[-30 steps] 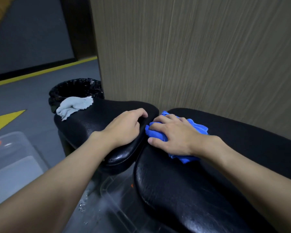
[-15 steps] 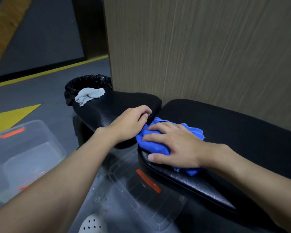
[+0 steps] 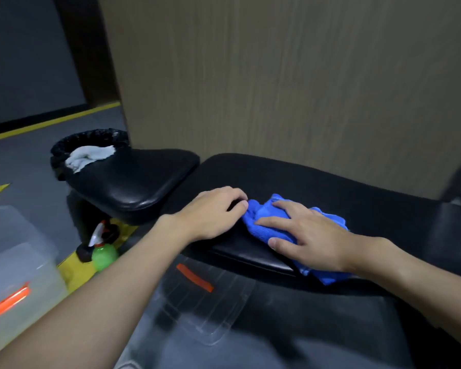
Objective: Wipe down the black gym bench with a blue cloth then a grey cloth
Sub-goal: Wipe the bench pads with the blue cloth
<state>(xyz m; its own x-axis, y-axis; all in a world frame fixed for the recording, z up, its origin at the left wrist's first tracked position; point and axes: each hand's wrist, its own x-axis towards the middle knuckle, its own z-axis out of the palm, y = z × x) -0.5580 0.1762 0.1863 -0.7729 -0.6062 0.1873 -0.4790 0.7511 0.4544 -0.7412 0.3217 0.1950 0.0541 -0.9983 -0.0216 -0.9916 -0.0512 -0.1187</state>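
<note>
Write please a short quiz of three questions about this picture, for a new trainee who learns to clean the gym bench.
1. True or false: the right hand presses the blue cloth flat on the long bench pad.
2. Where does the grey cloth lie?
A. on the far end of the small seat pad
B. inside the clear plastic bin
C. under the left hand
3. Fill in: the spray bottle on the floor has a ____ body.

Key: 1 true; 2 A; 3 green.
</note>
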